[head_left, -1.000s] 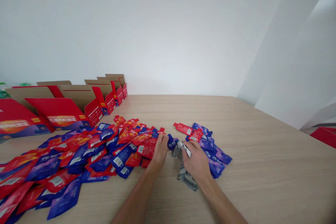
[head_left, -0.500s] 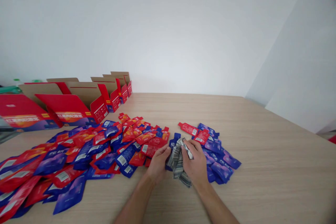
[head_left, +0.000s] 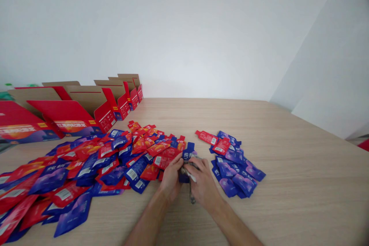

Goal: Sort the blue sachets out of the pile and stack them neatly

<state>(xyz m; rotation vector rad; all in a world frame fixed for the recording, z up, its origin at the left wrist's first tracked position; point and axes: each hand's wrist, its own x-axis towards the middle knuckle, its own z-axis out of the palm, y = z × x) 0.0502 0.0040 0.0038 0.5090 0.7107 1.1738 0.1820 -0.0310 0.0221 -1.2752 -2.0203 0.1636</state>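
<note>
Your forearms come in from the bottom edge of the frame, and both your hands meet just below its centre. Your left hand point(head_left: 172, 175) grips a blue pouch point(head_left: 188, 148) by its left side, its capped-looking end pointing up the frame. Your right hand point(head_left: 205, 186) clutches a bunched striped cloth point(head_left: 192, 198) against the pouch's face, with a loose end hanging below your fingers. At lower left, a large mixed heap of red and blue pouches point(head_left: 95, 165) spreads over the wood-grain counter point(head_left: 302, 169), its right end near your left hand. Right of centre, past your right hand, lies a smaller pile of blue pouches point(head_left: 239, 171), with two red pouches point(head_left: 206, 137) at its upper left. Farther back, a row of red cartons point(head_left: 69, 117), flaps raised, runs along the left side towards the pale wall point(head_left: 207, 38), which fills the upper frame.
</note>
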